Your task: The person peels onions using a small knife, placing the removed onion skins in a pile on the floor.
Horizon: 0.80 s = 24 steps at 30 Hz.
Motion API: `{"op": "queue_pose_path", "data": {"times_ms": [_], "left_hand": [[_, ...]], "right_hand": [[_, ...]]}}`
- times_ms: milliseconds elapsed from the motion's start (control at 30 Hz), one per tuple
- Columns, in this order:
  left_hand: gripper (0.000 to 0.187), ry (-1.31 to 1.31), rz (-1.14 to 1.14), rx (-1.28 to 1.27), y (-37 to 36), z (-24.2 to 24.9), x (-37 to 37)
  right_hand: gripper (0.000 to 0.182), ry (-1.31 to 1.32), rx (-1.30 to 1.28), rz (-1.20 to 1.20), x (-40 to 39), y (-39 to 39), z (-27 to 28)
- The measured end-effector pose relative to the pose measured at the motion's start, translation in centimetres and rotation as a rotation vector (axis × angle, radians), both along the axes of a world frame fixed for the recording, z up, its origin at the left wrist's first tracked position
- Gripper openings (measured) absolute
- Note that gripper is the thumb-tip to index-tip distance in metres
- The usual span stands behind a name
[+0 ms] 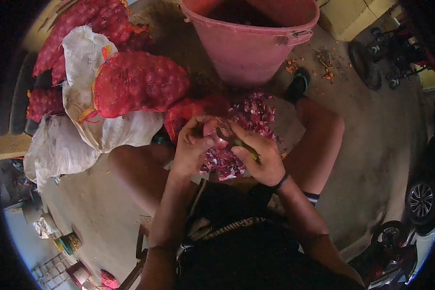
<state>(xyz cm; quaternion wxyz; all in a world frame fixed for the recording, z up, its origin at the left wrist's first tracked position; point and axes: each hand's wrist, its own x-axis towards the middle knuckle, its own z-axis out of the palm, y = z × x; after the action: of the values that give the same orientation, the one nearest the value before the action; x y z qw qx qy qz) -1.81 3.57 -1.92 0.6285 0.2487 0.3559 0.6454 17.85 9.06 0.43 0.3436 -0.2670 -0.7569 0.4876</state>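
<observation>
Onion (216, 137) sits near the middle of the frame, your left hand (194, 142) curled around it, thumb in front, probably to steady it. Your right hand (260, 157) is nearly closed about a yellow-green handle (249, 149), index finger reaching the onion, perhaps for control; the blade is too unclear to tell. Purple skins (253, 116) lie below your hands, likely where scraps drop. A pink tub (249, 50) stands at top centre, a mesh sack (140, 84) upper left.
</observation>
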Motion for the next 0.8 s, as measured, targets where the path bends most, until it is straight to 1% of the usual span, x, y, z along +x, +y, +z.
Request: {"op": "queue_pose_path", "data": {"times_ms": [133,233,300,333,433,500,533,600,733,800], "left_hand": [[0.052,-0.162,-0.012,-0.055,-0.2,-1.1,0.0],[0.049,-0.010,0.045,-0.003,-0.2,-1.3,0.6],[0.048,0.106,0.001,0.026,0.1,-1.7,0.1],[0.048,0.164,-0.017,0.041,0.1,-1.9,-0.2],[0.046,-0.201,-0.103,-0.128,-0.2,-1.4,-0.4],[0.046,-0.042,-0.102,-0.123,0.1,-0.3,-0.3],[0.046,0.035,-0.095,-0.119,0.1,0.0,-0.1],[0.046,0.009,-0.100,-0.116,0.7,0.0,-0.4],[0.045,-0.009,-0.082,-0.140,1.0,-0.2,-0.7],[0.045,0.117,-0.071,-0.098,0.6,-0.1,0.4]], "right_hand": [[0.041,0.004,-0.097,-0.015,0.0,-0.2,0.1],[0.039,0.056,-0.102,-0.060,-0.4,-0.1,-1.3],[0.038,0.072,-0.070,-0.086,-0.5,0.1,-2.1],[0.038,0.083,-0.109,-0.081,-0.4,0.1,-2.2],[0.037,0.143,-0.219,-0.072,-0.5,0.0,-2.8],[0.038,0.218,-0.270,-0.091,-0.5,0.1,-3.3],[0.037,0.260,-0.478,-0.045,0.0,0.1,-3.1],[0.037,0.340,-0.900,0.066,0.9,0.0,-2.3],[0.038,0.347,-0.939,0.068,0.6,-0.6,-2.9],[0.039,0.358,-0.969,0.073,1.1,-0.4,-3.1]]}}
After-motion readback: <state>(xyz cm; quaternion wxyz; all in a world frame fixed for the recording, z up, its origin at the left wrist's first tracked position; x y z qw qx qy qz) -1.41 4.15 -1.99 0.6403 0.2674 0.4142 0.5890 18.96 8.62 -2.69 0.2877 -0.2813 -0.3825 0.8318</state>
